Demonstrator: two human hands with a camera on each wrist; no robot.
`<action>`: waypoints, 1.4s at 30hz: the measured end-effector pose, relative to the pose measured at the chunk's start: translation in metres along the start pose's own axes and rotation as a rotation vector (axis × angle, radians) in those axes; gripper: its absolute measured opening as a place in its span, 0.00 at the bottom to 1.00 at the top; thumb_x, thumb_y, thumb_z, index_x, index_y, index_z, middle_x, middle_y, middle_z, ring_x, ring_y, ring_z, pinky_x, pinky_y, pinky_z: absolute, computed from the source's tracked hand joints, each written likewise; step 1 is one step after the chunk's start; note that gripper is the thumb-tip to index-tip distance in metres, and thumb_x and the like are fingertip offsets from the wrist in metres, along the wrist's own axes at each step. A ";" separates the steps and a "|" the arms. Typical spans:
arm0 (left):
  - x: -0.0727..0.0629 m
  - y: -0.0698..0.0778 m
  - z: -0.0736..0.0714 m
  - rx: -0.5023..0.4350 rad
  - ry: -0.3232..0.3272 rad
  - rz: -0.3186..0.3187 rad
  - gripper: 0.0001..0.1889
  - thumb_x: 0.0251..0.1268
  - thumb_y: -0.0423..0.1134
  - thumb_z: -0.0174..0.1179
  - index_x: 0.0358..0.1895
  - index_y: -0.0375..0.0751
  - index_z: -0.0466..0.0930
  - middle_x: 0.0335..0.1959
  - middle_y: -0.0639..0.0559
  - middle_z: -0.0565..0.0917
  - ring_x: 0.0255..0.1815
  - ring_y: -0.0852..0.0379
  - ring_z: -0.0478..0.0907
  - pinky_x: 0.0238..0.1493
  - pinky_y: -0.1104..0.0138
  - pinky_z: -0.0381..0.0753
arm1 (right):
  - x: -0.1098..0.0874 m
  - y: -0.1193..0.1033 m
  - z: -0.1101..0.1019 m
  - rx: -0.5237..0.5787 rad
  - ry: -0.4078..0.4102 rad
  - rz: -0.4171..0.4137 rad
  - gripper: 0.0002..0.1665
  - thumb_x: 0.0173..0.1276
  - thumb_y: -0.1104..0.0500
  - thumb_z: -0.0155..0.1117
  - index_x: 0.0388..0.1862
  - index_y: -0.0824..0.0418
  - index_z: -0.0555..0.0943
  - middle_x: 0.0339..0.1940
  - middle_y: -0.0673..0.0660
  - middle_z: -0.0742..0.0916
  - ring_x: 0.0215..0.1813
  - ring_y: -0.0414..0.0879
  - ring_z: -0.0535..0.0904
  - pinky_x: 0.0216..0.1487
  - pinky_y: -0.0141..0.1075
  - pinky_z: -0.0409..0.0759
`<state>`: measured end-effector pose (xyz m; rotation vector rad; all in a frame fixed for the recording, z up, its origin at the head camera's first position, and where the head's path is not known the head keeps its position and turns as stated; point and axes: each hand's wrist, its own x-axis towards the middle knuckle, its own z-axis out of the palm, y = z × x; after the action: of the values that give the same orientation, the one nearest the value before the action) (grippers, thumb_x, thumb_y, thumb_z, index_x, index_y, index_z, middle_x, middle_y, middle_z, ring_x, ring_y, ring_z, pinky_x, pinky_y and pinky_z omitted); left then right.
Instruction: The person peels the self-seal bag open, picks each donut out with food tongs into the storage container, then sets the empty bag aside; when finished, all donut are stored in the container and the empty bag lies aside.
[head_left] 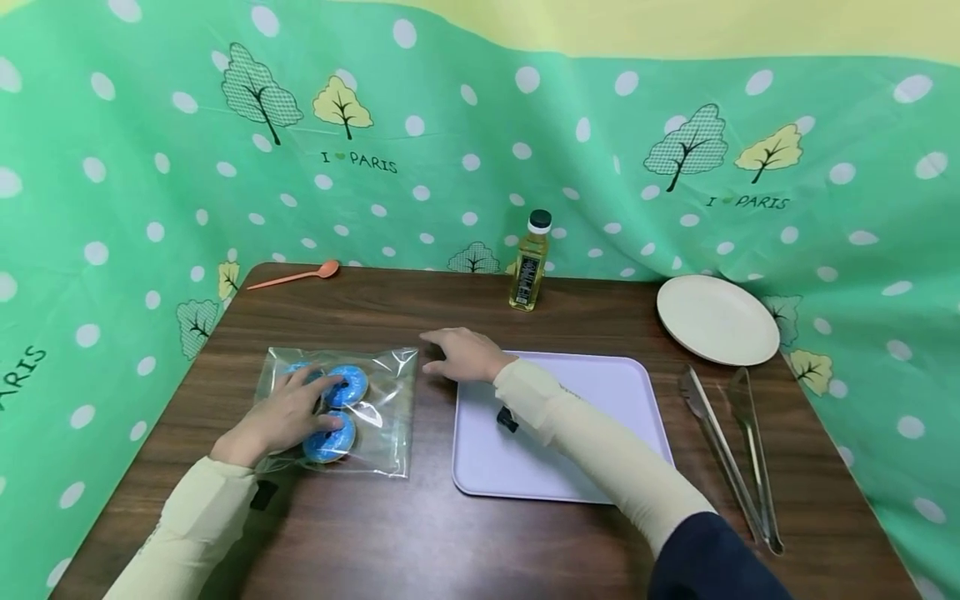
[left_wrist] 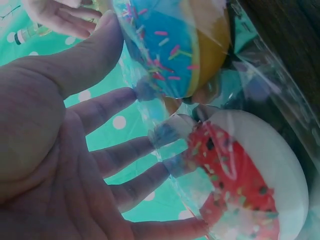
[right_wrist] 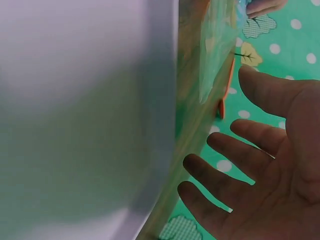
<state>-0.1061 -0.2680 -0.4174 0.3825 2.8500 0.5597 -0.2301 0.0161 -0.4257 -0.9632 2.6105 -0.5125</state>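
A clear plastic bag (head_left: 386, 417) lies on the table at the left with blue-iced toy doughnuts (head_left: 330, 437) inside. My left hand (head_left: 288, 417) rests on the bag, fingers spread over the doughnuts. In the left wrist view its fingertips touch the plastic beside a blue doughnut with sprinkles (left_wrist: 165, 45) and a red-and-white one (left_wrist: 240, 185). My right hand (head_left: 465, 354) holds nothing. It hovers at the far left corner of the lilac tray (head_left: 600, 392), fingers pointing toward the bag. In the right wrist view the right hand (right_wrist: 270, 165) has its fingers apart, beside the tray's edge (right_wrist: 160, 115).
Behind the tray stands an oil bottle (head_left: 529, 267) with a black cap. A white plate (head_left: 717, 321) lies at the far right, with metal tongs (head_left: 723, 454) in front of it. An orange spoon (head_left: 300, 275) lies at the back left. A patterned curtain (head_left: 450, 125) hangs behind the table.
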 end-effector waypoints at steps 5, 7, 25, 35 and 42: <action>0.003 0.001 -0.001 0.000 -0.003 -0.011 0.37 0.64 0.50 0.69 0.71 0.36 0.70 0.70 0.23 0.62 0.68 0.18 0.55 0.56 0.28 0.65 | 0.024 -0.010 0.003 -0.025 -0.030 -0.016 0.37 0.74 0.48 0.65 0.77 0.57 0.67 0.74 0.53 0.73 0.74 0.50 0.66 0.70 0.45 0.67; 0.003 0.001 0.000 0.001 -0.004 -0.017 0.37 0.63 0.50 0.70 0.71 0.37 0.70 0.70 0.23 0.63 0.68 0.18 0.55 0.56 0.28 0.65 | 0.032 -0.014 0.004 -0.024 -0.044 -0.029 0.38 0.74 0.49 0.65 0.77 0.58 0.66 0.74 0.54 0.73 0.75 0.51 0.66 0.71 0.44 0.67; 0.005 -0.003 0.002 -0.010 0.005 -0.029 0.37 0.62 0.50 0.70 0.71 0.37 0.70 0.69 0.25 0.63 0.68 0.20 0.55 0.57 0.28 0.64 | 0.058 -0.019 0.014 0.073 -0.061 -0.072 0.22 0.70 0.55 0.70 0.62 0.58 0.83 0.58 0.52 0.86 0.62 0.46 0.79 0.63 0.37 0.74; 0.004 -0.003 0.003 -0.026 0.013 -0.028 0.36 0.62 0.50 0.70 0.71 0.38 0.71 0.69 0.26 0.64 0.67 0.20 0.56 0.59 0.29 0.62 | 0.062 -0.020 0.025 -0.119 0.042 -0.104 0.13 0.74 0.64 0.62 0.50 0.52 0.88 0.49 0.47 0.89 0.54 0.43 0.83 0.53 0.40 0.81; 0.004 -0.003 0.001 -0.025 0.002 -0.043 0.36 0.62 0.51 0.70 0.71 0.40 0.71 0.69 0.27 0.64 0.66 0.20 0.56 0.57 0.30 0.65 | 0.066 -0.019 0.029 -0.262 0.097 -0.150 0.13 0.74 0.66 0.60 0.41 0.52 0.89 0.40 0.45 0.88 0.42 0.40 0.83 0.45 0.39 0.81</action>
<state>-0.1103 -0.2688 -0.4204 0.3164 2.8428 0.5872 -0.2555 -0.0480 -0.4534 -1.2519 2.7549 -0.2600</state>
